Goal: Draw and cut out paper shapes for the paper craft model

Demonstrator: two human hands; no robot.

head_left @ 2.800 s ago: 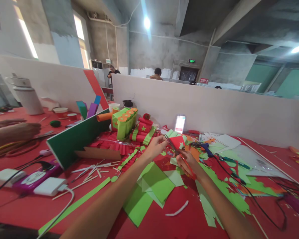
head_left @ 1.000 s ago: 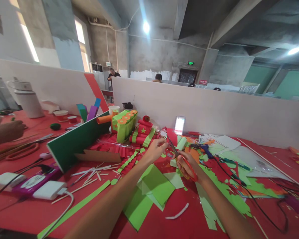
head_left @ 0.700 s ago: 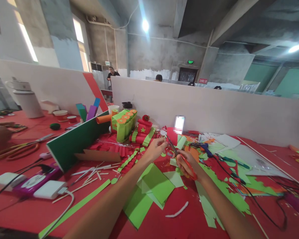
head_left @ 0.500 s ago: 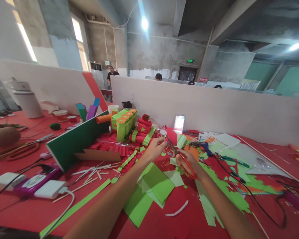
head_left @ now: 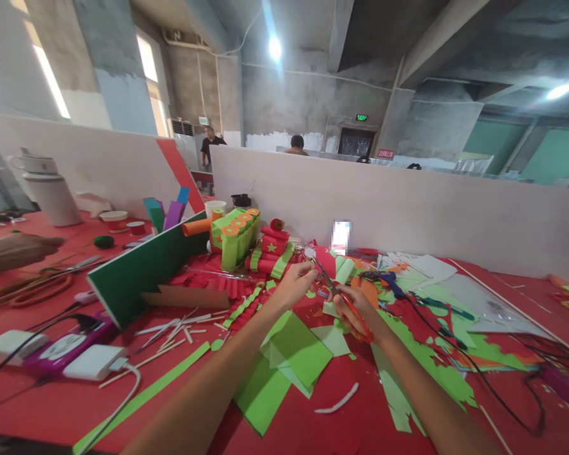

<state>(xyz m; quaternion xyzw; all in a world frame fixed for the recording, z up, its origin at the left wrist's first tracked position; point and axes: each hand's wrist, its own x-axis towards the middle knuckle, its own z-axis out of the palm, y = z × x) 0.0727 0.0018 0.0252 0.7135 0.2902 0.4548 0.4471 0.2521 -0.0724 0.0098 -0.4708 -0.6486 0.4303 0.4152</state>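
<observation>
My right hand [head_left: 353, 308] grips a pair of scissors [head_left: 363, 327] with orange-red handles. Their blades point up and left, reaching the fingertips of my left hand [head_left: 296, 281]. That hand is closed in a pinch, and whatever it holds is too small to make out. Just beyond the blades lie a red paper piece [head_left: 325, 258] and a pale green paper roll [head_left: 344, 270]. Below my hands, green paper sheets [head_left: 306, 351] overlap on the red tabletop [head_left: 355, 420], near a white curved strip [head_left: 337, 399].
Left of my hands stand green paper rolls with orange tops [head_left: 237, 234] and red rolls with green bands [head_left: 272, 256]. A green board [head_left: 146, 265] and a purple power strip [head_left: 59, 347] are farther left. Paper scraps and a blue glue gun [head_left: 392, 284] lie right. A co-worker's hand [head_left: 21, 253] shows far left.
The scissors and both my hands stay almost where they were, with only a slight shift. At the far left, the co-worker's hand has reached further right. A background head has risen somewhat.
</observation>
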